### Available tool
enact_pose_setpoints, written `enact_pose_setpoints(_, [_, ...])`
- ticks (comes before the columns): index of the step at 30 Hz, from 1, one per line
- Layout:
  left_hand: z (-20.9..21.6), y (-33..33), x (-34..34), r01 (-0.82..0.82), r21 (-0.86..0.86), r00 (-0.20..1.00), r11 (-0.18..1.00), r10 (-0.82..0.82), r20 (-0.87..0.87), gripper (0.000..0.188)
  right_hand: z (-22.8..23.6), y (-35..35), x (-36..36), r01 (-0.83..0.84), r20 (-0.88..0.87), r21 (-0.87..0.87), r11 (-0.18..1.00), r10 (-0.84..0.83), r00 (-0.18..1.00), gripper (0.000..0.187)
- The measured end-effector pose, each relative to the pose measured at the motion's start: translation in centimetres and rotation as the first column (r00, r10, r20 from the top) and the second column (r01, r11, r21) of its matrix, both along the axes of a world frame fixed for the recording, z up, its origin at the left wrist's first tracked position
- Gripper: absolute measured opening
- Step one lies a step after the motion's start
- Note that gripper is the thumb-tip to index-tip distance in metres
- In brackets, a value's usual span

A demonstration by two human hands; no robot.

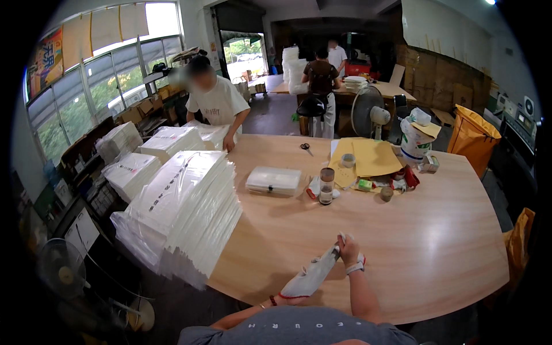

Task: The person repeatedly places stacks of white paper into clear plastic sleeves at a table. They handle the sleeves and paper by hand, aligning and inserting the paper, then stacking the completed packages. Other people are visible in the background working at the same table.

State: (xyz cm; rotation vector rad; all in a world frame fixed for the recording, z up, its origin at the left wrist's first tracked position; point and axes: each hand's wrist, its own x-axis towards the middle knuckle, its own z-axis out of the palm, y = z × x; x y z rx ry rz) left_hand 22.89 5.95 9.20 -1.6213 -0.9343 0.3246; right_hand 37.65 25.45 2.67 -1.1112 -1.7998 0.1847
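Observation:
A white knitted work glove (317, 272) with a red cuff covers my left hand (296, 287) near the table's front edge. Its fabric stretches up and to the right, and the fingers inside are hidden. My right hand (348, 250) is bare and closed, pinching the glove's finger end. Beside the right wrist, which wears a light band (356, 267), a bit of white and red shows; I cannot tell what it is. Beyond both hands, a clear bottle with a brown top (326, 187) stands upright next to a crumpled white-and-red cloth item (314, 188).
Tall plastic-wrapped paper stacks (190, 201) line the table's left side, where a person in a white shirt (217, 100) stands. A clear case (273, 180), scissors (306, 149), yellow envelopes (376, 156), a tape roll (348, 160) and a white bucket (415, 141) lie farther off.

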Motion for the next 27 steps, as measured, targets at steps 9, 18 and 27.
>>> enact_pose_setpoints(9, [-14.0,-2.0,-6.5,0.693,-0.200,-0.392,0.692,0.595,0.701,0.038,4.9,0.3,-5.6,-0.239,0.032,0.101,0.966,0.237,0.971,0.028])
enact_pose_setpoints(18, [-14.2,-17.3,-12.0,-0.022,-0.263,-0.951,0.964,0.061,0.302,0.019,4.5,9.7,4.6,-0.066,0.433,-0.033,0.997,0.073,0.898,0.031])
enact_pose_setpoints(27, [-9.4,-15.8,-12.2,0.194,-0.365,-0.801,0.911,0.362,0.477,0.024,35.4,-4.3,3.5,-0.441,-0.205,0.548,0.710,0.626,0.752,0.036])
